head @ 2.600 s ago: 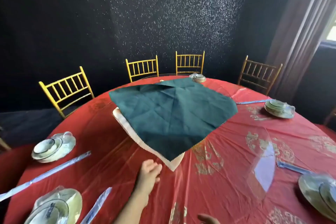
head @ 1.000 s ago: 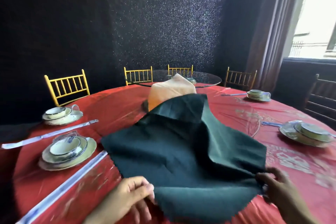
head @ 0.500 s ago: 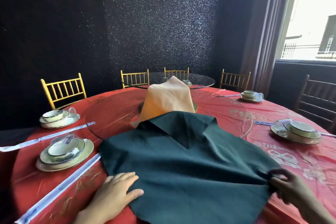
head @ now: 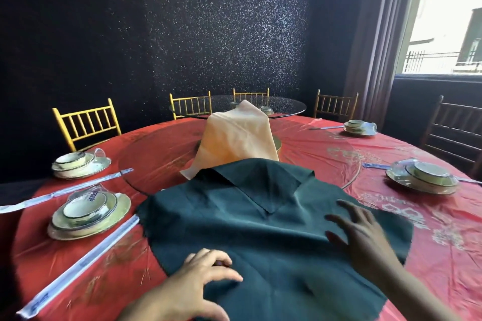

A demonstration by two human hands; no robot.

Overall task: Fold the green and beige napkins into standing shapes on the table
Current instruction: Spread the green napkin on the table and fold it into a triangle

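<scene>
green napkin (head: 260, 237) lies spread at lower centre of the table (head: 430, 247), far corner turned back. left hand (head: 198, 284) and right hand (head: 362, 232) press it, fingers extended. beige napkin (head: 237, 141) drapes behind. risk: cloth slipping on the slick cover, skewing creases.

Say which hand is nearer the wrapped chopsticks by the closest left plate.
Left. The left hand touches the near-left edge of the green napkin, by the chopsticks; the right hand presses its right side.
</scene>
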